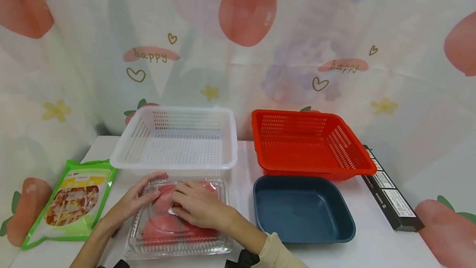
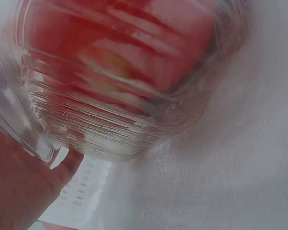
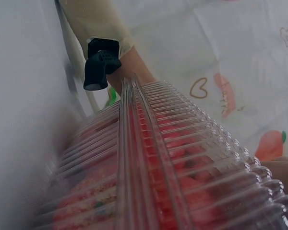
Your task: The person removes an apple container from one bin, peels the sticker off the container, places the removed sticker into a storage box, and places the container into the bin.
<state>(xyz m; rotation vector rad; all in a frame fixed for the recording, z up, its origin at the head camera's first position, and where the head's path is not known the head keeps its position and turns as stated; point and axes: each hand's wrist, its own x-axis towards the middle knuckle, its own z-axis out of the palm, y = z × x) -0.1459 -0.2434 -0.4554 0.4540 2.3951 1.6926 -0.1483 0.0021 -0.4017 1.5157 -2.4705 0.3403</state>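
Observation:
A clear plastic clamshell box point(image 1: 223, 235), with ribbed sides and rounded red contents point(image 1: 160, 226) showing through it, lies on the table before me. At the box's far left part my left hand point(image 1: 135, 197) rests, its thumb on the lid and its fingers toward the far corner. In the left wrist view that hand point(image 2: 29, 177) is beside the box's rim. Over the middle of the lid, my right hand point(image 1: 198, 205) has bent fingers and pinches a small white piece point(image 1: 172, 211), mostly hidden by them. The right wrist view shows the ribbed box side point(image 3: 187, 153) up close.
Behind the box stands a white perforated basket point(image 1: 122, 152). A red perforated basket point(image 1: 260, 152) is at the back right, with a dark blue basin point(image 1: 260, 212) in front. A green food packet point(image 1: 74, 206) lies left; a long black carton point(image 1: 390, 195) lies right.

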